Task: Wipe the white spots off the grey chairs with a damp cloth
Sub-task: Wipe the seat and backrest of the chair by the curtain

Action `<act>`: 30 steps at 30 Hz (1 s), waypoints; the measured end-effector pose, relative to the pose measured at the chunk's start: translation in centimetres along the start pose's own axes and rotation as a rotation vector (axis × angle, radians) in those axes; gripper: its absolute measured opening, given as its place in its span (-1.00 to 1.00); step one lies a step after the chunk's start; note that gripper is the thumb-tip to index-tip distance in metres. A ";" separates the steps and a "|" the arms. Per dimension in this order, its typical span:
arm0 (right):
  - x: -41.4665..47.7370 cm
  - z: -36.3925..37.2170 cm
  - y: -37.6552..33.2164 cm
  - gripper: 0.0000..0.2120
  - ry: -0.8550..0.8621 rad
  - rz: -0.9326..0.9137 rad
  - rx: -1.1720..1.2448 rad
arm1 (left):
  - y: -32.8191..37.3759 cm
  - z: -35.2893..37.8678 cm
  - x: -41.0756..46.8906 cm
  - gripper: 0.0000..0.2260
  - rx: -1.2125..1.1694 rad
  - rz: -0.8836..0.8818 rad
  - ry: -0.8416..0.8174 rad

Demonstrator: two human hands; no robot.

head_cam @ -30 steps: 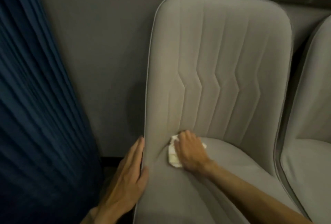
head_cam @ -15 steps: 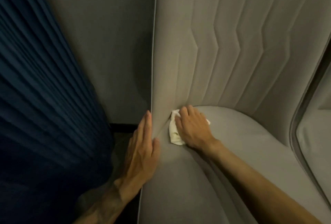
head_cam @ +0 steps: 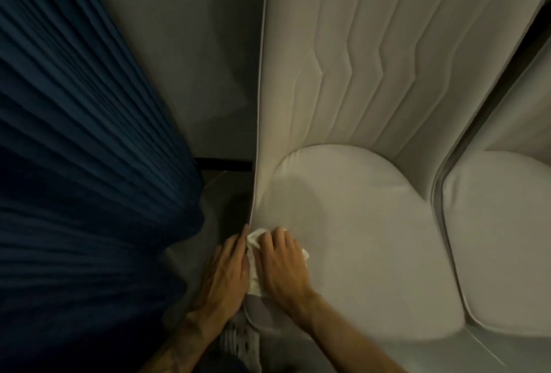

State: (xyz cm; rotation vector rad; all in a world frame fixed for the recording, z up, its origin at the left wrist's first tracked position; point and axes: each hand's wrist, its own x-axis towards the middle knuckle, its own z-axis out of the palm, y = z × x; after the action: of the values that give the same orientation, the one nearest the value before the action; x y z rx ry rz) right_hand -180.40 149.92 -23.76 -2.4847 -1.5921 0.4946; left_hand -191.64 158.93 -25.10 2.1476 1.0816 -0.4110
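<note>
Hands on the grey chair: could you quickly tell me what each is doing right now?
Left hand: open, flat against the chair's left edge.
Right hand: pressing the white cloth onto the seat.

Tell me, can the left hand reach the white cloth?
Probably yes. The left hand lies along the grey chair's edge, right beside the crumpled white cloth under the right hand; nothing sits between.

Grey chair (head_cam: 357, 208): matt woven upholstery, smooth, with stitched channels (piped edge beside the left hand (head_cam: 226, 274)). Cloth (head_cam: 253, 256) under the right hand (head_cam: 283, 265): white, soft, crumpled. Curtain (head_cam: 74, 149) left of both hands: dark blue pleated fabric, matt.
</note>
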 end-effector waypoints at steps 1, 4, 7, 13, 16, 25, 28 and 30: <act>-1.3 -0.1 -0.8 -0.67 -0.065 -0.008 -0.008 | 0.5 0.6 -1.1 -0.37 0.042 -0.054 -0.041; -4.5 -1.8 -2.8 -0.60 -0.220 0.000 0.023 | 2.7 -0.4 -5.1 -0.47 0.167 -0.286 -0.075; -7.0 -6.1 -4.1 -0.66 -0.176 0.022 0.153 | 4.0 -3.4 -10.6 -0.56 0.162 -0.138 -0.056; -10.5 -19.2 -6.0 -0.74 -0.071 0.208 0.486 | 9.9 -13.1 -17.8 -0.60 0.157 0.084 0.004; -12.7 -26.7 -5.9 -0.73 -0.007 0.237 0.509 | 14.2 -17.6 -20.9 -0.62 0.184 0.219 0.055; -21.8 -44.5 -0.8 -0.76 0.156 0.323 0.448 | 29.9 -25.0 -28.5 -0.54 0.366 0.416 0.060; -24.6 -48.7 2.8 -0.77 0.195 0.305 0.438 | 35.1 -25.0 -30.2 -0.53 0.437 0.435 0.075; -26.1 -51.1 5.9 -0.76 0.205 0.284 0.415 | 38.9 -24.3 -30.9 -0.53 0.462 0.434 0.086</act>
State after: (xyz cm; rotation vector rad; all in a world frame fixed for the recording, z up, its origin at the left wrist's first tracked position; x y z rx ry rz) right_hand -167.34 126.43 27.30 -2.3508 -0.9522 0.5230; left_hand -179.93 141.83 26.16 2.7460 0.5654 -0.3912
